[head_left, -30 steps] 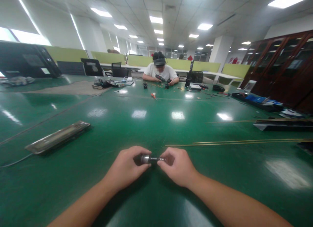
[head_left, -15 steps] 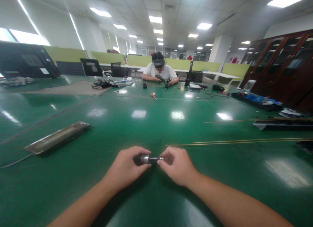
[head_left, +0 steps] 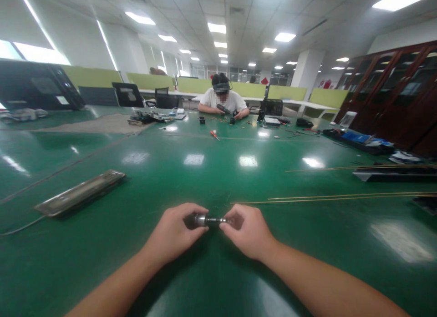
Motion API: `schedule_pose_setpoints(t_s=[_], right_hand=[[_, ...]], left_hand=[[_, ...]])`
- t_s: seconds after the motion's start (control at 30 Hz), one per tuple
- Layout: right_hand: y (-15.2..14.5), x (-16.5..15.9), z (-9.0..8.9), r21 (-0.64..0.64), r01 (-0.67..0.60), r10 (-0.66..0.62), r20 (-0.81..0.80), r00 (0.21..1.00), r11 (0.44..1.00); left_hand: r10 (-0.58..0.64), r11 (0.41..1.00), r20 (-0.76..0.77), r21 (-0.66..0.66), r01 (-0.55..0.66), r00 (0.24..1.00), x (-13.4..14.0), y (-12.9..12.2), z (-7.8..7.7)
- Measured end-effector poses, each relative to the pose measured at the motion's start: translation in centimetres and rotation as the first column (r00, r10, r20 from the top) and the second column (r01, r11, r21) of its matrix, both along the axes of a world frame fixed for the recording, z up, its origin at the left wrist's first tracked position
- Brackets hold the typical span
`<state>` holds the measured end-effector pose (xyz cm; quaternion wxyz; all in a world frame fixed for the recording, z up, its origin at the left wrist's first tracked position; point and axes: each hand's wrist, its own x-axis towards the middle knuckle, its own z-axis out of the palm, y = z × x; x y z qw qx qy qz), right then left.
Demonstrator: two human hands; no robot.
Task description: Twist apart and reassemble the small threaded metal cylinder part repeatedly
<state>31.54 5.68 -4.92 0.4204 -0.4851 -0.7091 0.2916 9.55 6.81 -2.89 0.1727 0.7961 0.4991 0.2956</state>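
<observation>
Low over the green table (head_left: 218,180), my two hands hold a small metal part between them. Its left end is a wide silver cylinder (head_left: 200,220), pinched between the thumb and fingers of my left hand (head_left: 173,229). A thin dark shaft (head_left: 214,220) runs out of the cylinder to the right. My right hand (head_left: 253,230) pinches the far end of that shaft, with its thumb and index finger closed around a shiny tip. The fingers partly hide both ends, so I cannot tell the exact kind of part.
A long metal-cased power strip (head_left: 82,192) with a cable lies at left. Thin brass-coloured rods (head_left: 327,198) reach in from the right, near a black tray (head_left: 392,173). Further off lies a red screwdriver (head_left: 214,135). Across the table a person (head_left: 221,101) handles dark tools.
My left hand has shifted slightly left with the cylinder, and more of the shaft shows between the hands. My right hand stays almost in place.
</observation>
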Motion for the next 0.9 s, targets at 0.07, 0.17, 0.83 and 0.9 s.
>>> schedule_pose_setpoints(t_s=[0.07, 0.17, 0.83, 0.9], right_hand=[[0.0, 0.0, 0.0, 0.005, 0.004, -0.004, 0.003, 1.0, 1.0], [0.0, 0.0, -0.1, 0.005, 0.004, -0.004, -0.002, 1.0, 1.0], [-0.4, -0.4, -0.1, 0.009, -0.145, 0.144, 0.069, 0.987, 0.989], [-0.5, -0.4, -0.1, 0.034, -0.212, 0.208, 0.088, 0.974, 0.977]], left_hand=[[0.006, 1.0, -0.001, -0.001, -0.006, 1.0, 0.0, 0.0, 0.0], [0.014, 1.0, -0.004, 0.007, -0.014, 1.0, 0.0, 0.0, 0.0], [0.304, 0.952, 0.262, -0.115, -0.283, 0.916, -2.6, 3.1, -0.4], [0.312, 0.949, 0.328, -0.158, -0.274, 0.892, -2.9, 3.5, -0.9]])
